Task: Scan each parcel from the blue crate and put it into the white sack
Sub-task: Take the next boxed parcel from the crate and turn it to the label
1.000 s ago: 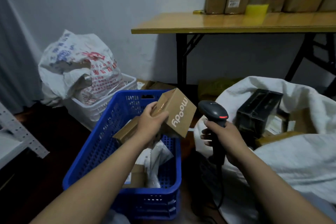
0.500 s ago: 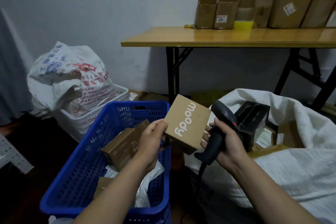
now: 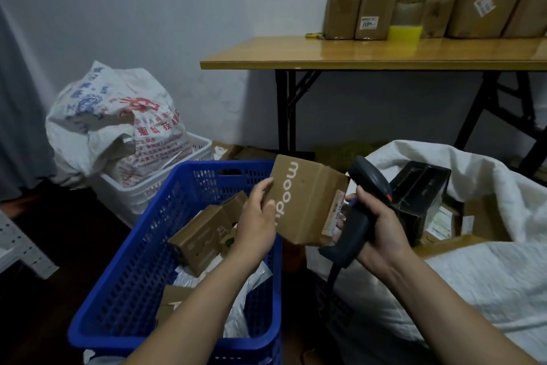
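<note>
My left hand (image 3: 257, 218) holds a brown cardboard parcel printed "moody" (image 3: 307, 196) by its left side, above the right rim of the blue crate (image 3: 142, 270). My right hand (image 3: 377, 231) grips a black handheld scanner (image 3: 359, 204) right beside the parcel's labelled right face, and its fingertips touch that face. The blue crate holds another brown box (image 3: 207, 233) and white plastic mailers (image 3: 236, 299). At the right lies the open white sack (image 3: 488, 276), with a black box (image 3: 420, 190) and other parcels inside.
A white basket (image 3: 148, 184) with a printed stuffed bag (image 3: 115, 119) stands behind the crate. A wooden folding table (image 3: 370, 52) at the back carries several cardboard boxes. A white metal rack (image 3: 20, 249) juts in at the left. The scanner's cable hangs down between crate and sack.
The parcel has been turned so its labelled side faces the scanner. My right hand brought the scanner in against it. The view shifted closer.
</note>
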